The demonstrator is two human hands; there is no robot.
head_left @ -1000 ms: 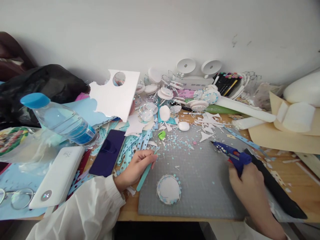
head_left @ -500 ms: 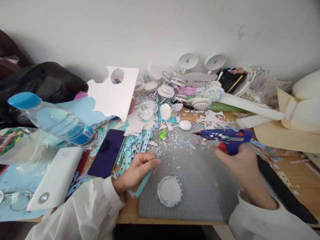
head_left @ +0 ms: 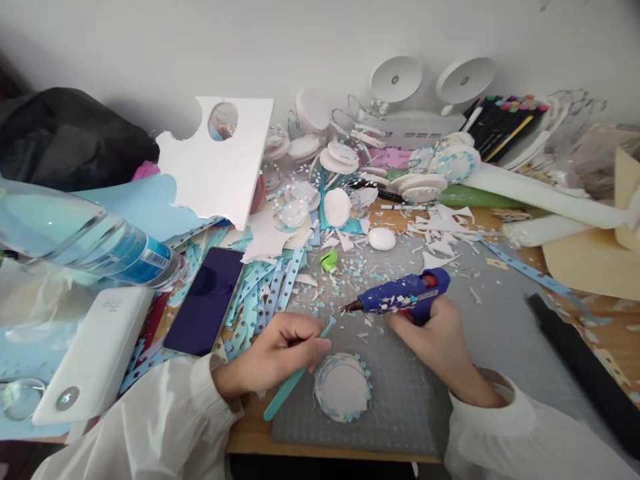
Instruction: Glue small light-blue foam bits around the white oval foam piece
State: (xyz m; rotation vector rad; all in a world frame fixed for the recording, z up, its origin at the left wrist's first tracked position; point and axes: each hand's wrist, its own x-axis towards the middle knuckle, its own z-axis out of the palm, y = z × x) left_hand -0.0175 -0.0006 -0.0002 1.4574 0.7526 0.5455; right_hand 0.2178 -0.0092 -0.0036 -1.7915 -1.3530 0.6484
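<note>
My right hand (head_left: 434, 340) is closed round the handle of a blue glue gun (head_left: 400, 297) flecked with paper bits. Its nozzle points left, just above the grey cutting mat (head_left: 465, 347). My left hand (head_left: 280, 349) pinches a teal stick-like tool (head_left: 295, 373) that slants down toward the mat's front left corner. A white round disc with a blue-speckled rim (head_left: 343, 387) lies on the mat just right of the left hand and below the gun's nozzle.
A dark phone (head_left: 206, 300), a white power bank (head_left: 93, 353) and a lying water bottle (head_left: 85, 243) sit to the left. Blue paper strips, white scraps, discs, marker pens (head_left: 505, 119) and white rolls crowd the back. A black bar (head_left: 585, 370) lies at right.
My right hand has lifted the glue gun from the right side of the mat and carried it left, with the nozzle now near the disc. The left hand has hardly moved.
</note>
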